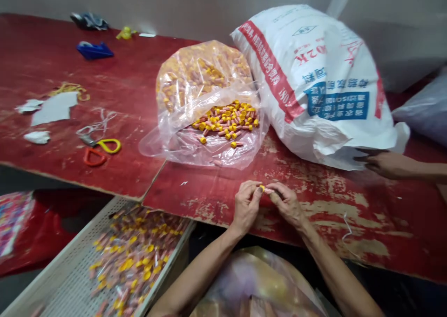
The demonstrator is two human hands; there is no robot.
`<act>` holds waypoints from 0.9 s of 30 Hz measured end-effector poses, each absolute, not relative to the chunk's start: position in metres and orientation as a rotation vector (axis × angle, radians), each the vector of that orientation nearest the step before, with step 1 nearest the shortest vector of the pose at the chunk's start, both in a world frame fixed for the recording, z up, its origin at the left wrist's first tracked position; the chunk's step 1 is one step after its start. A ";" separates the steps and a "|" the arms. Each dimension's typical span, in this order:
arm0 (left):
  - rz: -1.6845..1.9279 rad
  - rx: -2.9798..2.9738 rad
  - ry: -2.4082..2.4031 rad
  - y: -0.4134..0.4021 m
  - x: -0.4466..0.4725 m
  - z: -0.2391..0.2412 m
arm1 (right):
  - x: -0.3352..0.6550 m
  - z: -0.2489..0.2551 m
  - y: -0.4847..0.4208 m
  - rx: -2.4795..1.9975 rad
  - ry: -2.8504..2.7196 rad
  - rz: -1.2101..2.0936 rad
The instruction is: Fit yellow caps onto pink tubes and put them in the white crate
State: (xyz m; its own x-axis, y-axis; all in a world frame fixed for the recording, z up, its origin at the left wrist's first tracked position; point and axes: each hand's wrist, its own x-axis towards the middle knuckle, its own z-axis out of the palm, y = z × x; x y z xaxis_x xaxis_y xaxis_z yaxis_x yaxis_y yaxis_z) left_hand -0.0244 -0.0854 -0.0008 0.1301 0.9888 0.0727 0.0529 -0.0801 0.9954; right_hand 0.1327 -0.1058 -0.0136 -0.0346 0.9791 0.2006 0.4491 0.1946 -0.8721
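Note:
Over the front edge of the red table, my left hand (pixel 247 204) pinches the yellow cap end of a small yellow-and-pink piece (pixel 268 191). The fingers of my right hand (pixel 288 205) are closed on its pink end, so both hands grip the same piece. Fingertips hide part of it. Beyond my hands lies an open clear plastic bag (pixel 213 158), with many loose yellow-capped pink pieces (pixel 230 121) spilling at its mouth and more inside it.
A bulging white woven sack (pixel 328 70) stands at the back right, another person's hand (pixel 387 164) against its lower edge. Scissors (pixel 101 147), white scraps (pixel 56 108) and a blue tape dispenser (pixel 94 50) lie left. A perforated crate (pixel 78 235) holding similar pieces sits below the table edge.

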 end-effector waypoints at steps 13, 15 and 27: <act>0.782 0.522 1.038 -0.080 -0.045 0.001 | 0.075 -0.019 -0.132 -0.989 -1.984 0.621; 0.775 0.532 1.054 -0.081 -0.047 -0.001 | 0.076 -0.018 -0.132 -0.965 -2.022 0.597; 0.720 0.843 1.227 -0.105 -0.150 -0.001 | 0.145 0.000 -0.120 -1.391 -1.760 0.408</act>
